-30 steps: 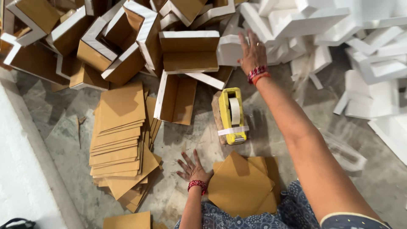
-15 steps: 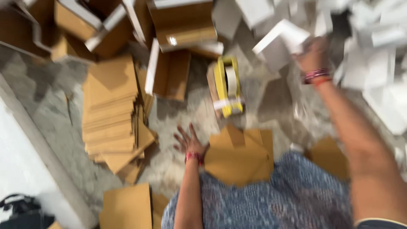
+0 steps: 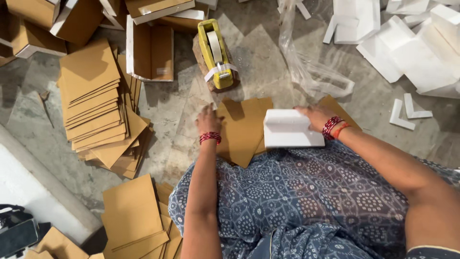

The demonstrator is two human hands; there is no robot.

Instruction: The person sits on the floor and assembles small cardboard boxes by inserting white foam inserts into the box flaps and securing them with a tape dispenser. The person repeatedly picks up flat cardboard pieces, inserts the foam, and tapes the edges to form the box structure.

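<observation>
Your right hand (image 3: 314,116) grips the far right edge of a white foam block (image 3: 291,128), fingers curled over it. The block lies on the brown cardboard sheets (image 3: 242,129) in front of your lap, on the side away from the tall stack. Your left hand (image 3: 208,120) rests flat and open on the near left edge of those sheets, holding nothing. A yellow tape dispenser (image 3: 215,53) stands just beyond the sheets. A stack of cardboard sheets (image 3: 93,98) lies well to their left, and white foam pieces (image 3: 421,48) lie far to their right.
</observation>
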